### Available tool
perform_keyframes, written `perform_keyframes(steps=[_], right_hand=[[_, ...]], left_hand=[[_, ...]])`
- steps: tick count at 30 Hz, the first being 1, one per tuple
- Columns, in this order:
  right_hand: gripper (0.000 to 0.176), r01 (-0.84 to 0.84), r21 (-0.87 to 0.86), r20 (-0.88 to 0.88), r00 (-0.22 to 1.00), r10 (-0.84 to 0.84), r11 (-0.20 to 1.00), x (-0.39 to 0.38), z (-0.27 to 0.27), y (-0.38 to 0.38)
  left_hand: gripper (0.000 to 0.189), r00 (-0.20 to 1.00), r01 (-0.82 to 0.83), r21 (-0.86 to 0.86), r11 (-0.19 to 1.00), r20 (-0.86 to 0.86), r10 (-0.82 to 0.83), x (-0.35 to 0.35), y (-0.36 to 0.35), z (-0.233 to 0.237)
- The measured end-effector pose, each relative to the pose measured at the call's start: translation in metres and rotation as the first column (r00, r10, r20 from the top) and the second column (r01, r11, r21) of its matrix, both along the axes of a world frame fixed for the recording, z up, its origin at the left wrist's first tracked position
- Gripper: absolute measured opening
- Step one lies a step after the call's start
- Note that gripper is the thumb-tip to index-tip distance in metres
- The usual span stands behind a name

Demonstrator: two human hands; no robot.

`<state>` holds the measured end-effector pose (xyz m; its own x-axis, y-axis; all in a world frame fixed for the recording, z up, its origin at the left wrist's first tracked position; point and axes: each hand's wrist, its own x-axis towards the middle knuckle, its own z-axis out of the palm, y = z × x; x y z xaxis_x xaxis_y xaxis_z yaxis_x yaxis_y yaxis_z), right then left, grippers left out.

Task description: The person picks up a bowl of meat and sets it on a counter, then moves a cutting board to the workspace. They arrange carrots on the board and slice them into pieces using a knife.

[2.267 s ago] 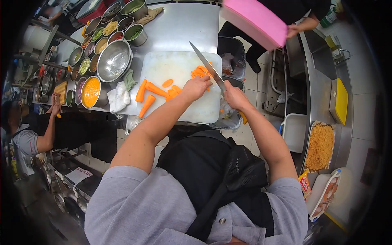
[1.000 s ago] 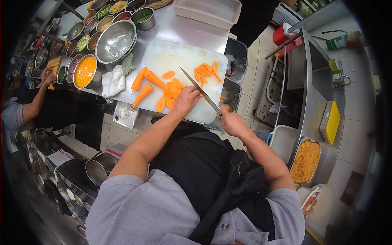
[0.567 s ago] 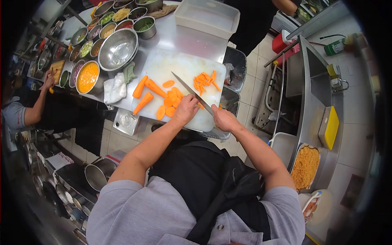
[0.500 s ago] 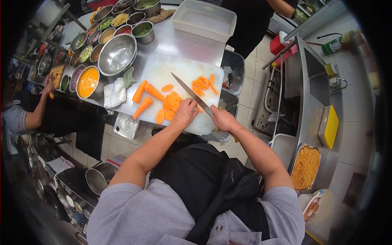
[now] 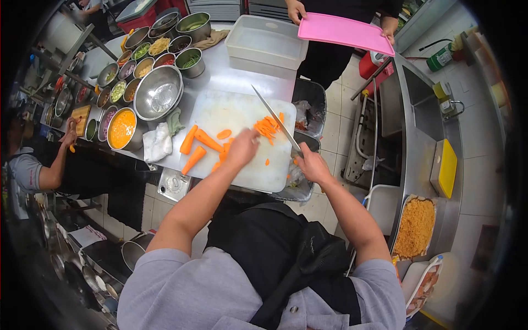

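My right hand [image 5: 313, 164] is closed round the handle of a long chef's knife [image 5: 276, 117], its blade slanting up and left over the right part of the white cutting board [image 5: 231, 110]. The blade lies against a pile of carrot sticks [image 5: 265, 128]. My left hand [image 5: 243, 148], smeared by motion, hovers over the board just left of the pile; its fingers are too blurred to read. Peeled carrot pieces [image 5: 193, 160] lie at the board's left. A single carrot slice [image 5: 224, 133] lies nearby, and other slices are partly hidden under my left forearm.
A steel bowl [image 5: 158, 91], a container of orange liquid [image 5: 122, 128] and a white cloth [image 5: 158, 144] stand left of the board. Behind it is a clear plastic tub [image 5: 266, 43]. A co-worker across the table holds a pink lid [image 5: 346, 33]. Bins [image 5: 309, 107] stand at the table's right edge.
My left hand has moved slightly up and left, off the slices' front edge. The knife has shifted right and up, to the carrot sticks. A co-worker's pink lid has come into view.
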<state>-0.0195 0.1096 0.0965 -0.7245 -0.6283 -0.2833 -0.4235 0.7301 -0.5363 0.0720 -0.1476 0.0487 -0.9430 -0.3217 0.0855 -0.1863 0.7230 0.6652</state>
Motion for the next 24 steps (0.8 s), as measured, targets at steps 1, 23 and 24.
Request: perform_keyframes(steps=[1, 23, 24], right_hand=[[0.029, 0.007, 0.008, 0.021, 1.000, -0.007, 1.000, 0.002, -0.003, 0.008], [0.051, -0.031, 0.040, -0.184, 0.982, 0.038, 0.999, 0.018, 0.027, 0.021], [0.051, -0.032, 0.041, -0.186, 0.982, 0.039, 0.999, 0.017, 0.026, 0.021]], left_hand=[[0.023, 0.985, 0.137, -0.002, 0.991, 0.109, -0.136, 0.013, 0.012, -0.003], [0.076, 0.836, 0.526, -0.444, 0.725, 0.113, -0.537, 0.004, 0.090, 0.047], [0.076, 0.837, 0.524, -0.445, 0.726, 0.111, -0.536, 0.003, 0.088, 0.040]])
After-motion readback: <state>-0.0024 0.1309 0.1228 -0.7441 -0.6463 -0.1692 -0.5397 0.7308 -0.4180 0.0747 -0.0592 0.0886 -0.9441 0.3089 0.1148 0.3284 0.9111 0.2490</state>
